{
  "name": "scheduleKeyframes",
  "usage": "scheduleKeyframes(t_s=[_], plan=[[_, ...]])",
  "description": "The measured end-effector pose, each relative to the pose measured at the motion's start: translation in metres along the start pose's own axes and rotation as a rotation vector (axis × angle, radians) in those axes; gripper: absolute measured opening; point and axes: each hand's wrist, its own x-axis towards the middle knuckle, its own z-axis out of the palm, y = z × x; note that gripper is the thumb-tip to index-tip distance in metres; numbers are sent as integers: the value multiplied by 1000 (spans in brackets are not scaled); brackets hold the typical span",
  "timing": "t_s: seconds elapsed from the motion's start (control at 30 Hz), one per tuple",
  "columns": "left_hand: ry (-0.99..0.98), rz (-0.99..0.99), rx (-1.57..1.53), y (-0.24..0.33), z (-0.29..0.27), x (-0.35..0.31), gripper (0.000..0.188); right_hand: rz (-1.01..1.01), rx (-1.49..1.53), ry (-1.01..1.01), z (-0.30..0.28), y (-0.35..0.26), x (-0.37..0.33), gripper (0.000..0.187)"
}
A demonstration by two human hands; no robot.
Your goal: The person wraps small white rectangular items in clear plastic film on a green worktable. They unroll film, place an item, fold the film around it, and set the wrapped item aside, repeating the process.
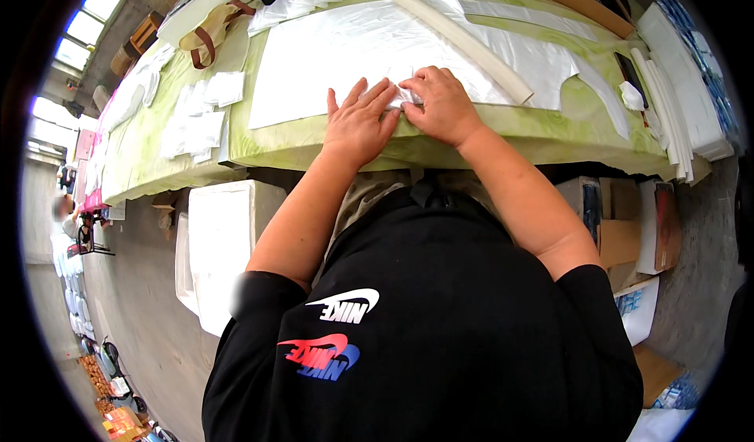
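L hand (363,124) is lying palm down nr the front edge of the white sheet (314,57), fingers spreading apart, thumb side facing R hand. R hand (444,110) is curling just beside it, thumb & index tips standing a bit apart at the film (405,94); can't tell if they're pinching it. Film, small & whitish, is sitting btwn the 2 hands, nr the sheet's front edge.

Sheet is covering the mid part of the tbl (287,153), which is wearing a lt green cloth. Tube (463,47), long & off-white, is lying diag. across the sheet, its near end pointing to the person's R, beyond R hand. Strip (601,96) is curving along the sheet's R side.

On L, packets (192,124) are lying in overlapping rows, w/ a bag (214,37) w/ brown straps resting behind. Far R, a wad (631,96) is sitting next to a slim blk tool (628,71); pale rolls (664,116) are lying beyond them. Open carton (585,2) is standing at the back R. Below tbl, a white box (236,242) is standing on the floor to L, more cartons (620,238) to R.
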Motion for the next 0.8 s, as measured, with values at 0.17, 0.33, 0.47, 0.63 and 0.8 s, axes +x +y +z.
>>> scheduleKeyframes(t_s=[0.17, 0.33, 0.47, 0.63, 0.8], plan=[[-4, -2, 24, 2, -3, 0, 50, -91, -67, 122, 2, -3, -3, 38], [-39, -3, 17, 1, -4, 1, 50, 40, -96, -23, 12, 4, 6, 36], [-43, -2, 25, 1, -4, 0, 51, 25, -110, -3, -4, -6, 16, 22], [-39, 21, 21, 2, -5, -1, 53, 76, 99, 38, 17, 19, 8, 31], [-76, 0, 2, 2, -7, -1, 53, 169, 79, -95, -2, 0, 14, 29]])
